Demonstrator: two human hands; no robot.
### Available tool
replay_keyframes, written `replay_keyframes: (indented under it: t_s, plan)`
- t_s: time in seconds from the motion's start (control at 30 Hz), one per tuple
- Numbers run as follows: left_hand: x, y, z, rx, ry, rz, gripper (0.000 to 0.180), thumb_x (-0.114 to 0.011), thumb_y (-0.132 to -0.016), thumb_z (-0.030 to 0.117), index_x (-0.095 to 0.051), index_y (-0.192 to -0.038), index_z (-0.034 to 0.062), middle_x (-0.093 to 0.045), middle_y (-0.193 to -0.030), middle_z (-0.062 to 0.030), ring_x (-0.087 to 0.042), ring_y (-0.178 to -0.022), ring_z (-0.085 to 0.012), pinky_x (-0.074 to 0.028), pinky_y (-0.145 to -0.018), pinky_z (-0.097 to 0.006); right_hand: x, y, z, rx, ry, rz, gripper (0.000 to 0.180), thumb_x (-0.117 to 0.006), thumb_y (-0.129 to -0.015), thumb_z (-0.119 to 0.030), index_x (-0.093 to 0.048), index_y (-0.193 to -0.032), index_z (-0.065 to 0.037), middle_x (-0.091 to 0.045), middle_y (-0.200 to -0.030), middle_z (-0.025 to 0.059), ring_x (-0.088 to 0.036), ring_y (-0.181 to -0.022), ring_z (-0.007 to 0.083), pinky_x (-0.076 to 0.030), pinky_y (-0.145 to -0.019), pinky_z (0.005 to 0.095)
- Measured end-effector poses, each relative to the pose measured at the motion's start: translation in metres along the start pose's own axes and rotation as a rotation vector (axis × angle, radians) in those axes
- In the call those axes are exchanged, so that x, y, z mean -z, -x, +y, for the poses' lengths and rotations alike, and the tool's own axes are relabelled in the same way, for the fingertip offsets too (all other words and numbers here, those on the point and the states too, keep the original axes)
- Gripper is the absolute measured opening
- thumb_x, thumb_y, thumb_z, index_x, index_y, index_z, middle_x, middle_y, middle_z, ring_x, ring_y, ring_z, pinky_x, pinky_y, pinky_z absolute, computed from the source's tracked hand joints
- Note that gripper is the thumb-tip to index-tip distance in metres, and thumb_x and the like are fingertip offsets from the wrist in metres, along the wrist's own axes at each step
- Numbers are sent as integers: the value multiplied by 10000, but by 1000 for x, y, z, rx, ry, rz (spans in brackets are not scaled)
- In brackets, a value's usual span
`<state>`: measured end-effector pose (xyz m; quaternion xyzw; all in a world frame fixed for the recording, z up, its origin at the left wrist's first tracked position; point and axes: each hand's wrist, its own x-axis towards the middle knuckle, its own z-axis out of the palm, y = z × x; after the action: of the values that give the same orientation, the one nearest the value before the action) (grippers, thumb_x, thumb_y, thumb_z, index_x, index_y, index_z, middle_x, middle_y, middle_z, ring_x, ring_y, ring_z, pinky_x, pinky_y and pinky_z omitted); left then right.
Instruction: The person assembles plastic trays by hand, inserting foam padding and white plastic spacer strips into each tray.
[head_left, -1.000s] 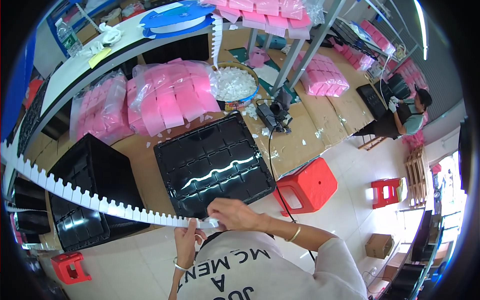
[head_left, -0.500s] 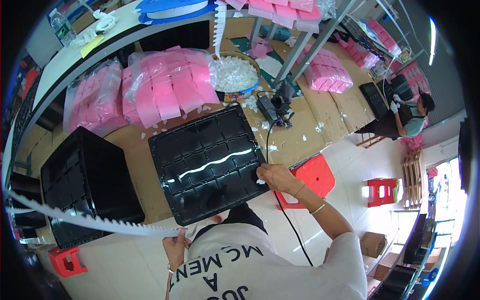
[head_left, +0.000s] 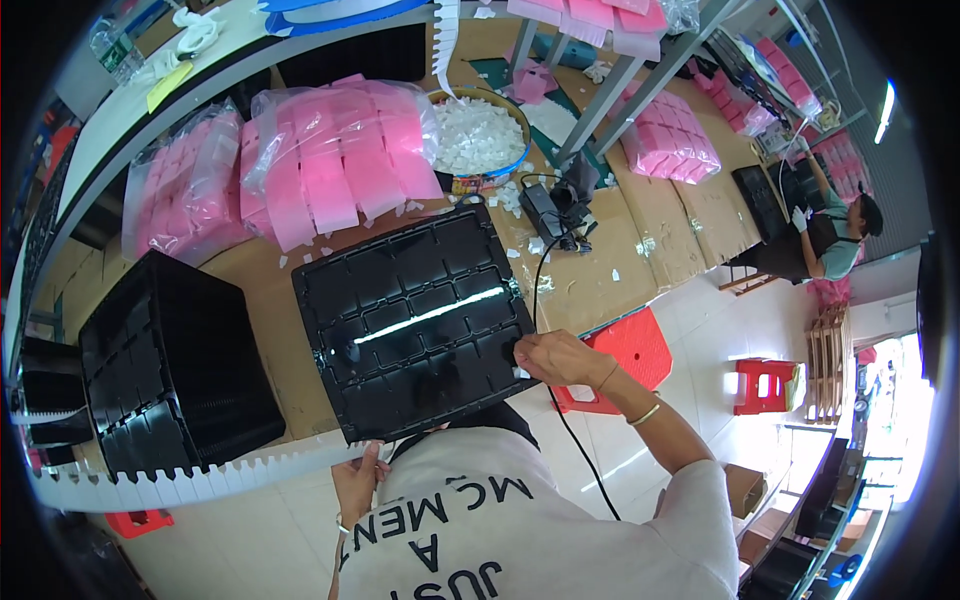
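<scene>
A black plastic tray (head_left: 420, 355) with rows of shallow compartments lies tilted at the near edge of the cardboard-covered table. My left hand (head_left: 357, 480) is closed at its near-left corner, pinching the end of a long white notched strip (head_left: 190, 487). That strip bows away to the left rim of the picture. At the tray's right edge, the fingers of my right hand (head_left: 560, 358) are pinched together on a small white tab (head_left: 521, 372), touching the tray. Behind the tray stands a round tub of white pieces (head_left: 475, 138).
Left of the tray rises a stack of black trays (head_left: 180, 360). Bagged pink packs (head_left: 340, 150) sit behind. A black power adapter (head_left: 543, 212) trails a cable past my right hand. Red stools (head_left: 635, 350) stand on the floor; a co-worker (head_left: 825, 235) is at the far right.
My left hand has moved up to the tray's near corner, and the strip has sagged lower. My right hand stays at the tray's edge. The co-worker has raised an arm.
</scene>
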<state>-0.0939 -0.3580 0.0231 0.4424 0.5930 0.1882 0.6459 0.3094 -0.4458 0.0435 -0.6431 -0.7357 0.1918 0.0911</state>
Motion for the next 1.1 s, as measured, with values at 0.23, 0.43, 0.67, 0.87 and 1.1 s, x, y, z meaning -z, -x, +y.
replay_keyframes:
  t_s: [0.23,0.43,0.67,0.87,1.1]
  plan:
    - [-2,-5,5,-54,66,-30,209,-682,-964,149,-698,-979,-59,-661,-687,-81,-603,-558,-107,-433,-482,-226,10,-9,-2,53,2,-127,135,-556,-922,-139,-583,-918,-6,-640,-875,165,-667,-779,350,-542,-689,432]
    - [-3,-6,12,-103,38,-81,212,-669,-972,154,-704,-977,-55,-667,-690,-73,-597,-560,-93,-447,-497,-217,-10,-14,6,58,145,-49,121,-571,-935,-147,-596,-909,-32,-620,-856,136,-663,-792,318,-537,-713,423]
    - [-4,-5,18,-108,11,-92,224,-672,-972,165,-707,-974,-56,-667,-696,-70,-596,-558,-90,-444,-499,-217,-13,-15,4,31,144,-70,108,-593,-904,-138,-604,-888,-32,-629,-871,134,-667,-801,309,-541,-702,418]
    - [-4,-2,23,-148,25,-40,215,-682,-964,164,-720,-973,-47,-647,-689,-33,-576,-562,-75,-409,-488,-211,-24,-12,1,-54,163,-32,89,-588,-850,-100,-629,-870,-24,-648,-870,145,-682,-800,328,-551,-708,435]
    - [12,-13,21,-208,30,77,181,-722,-930,163,-732,-959,-16,-619,-655,-10,-505,-523,-44,-327,-473,-196,-26,-2,-10,-71,143,6,86,-600,-858,-107,-632,-875,-28,-618,-858,135,-664,-809,308,-552,-713,417]
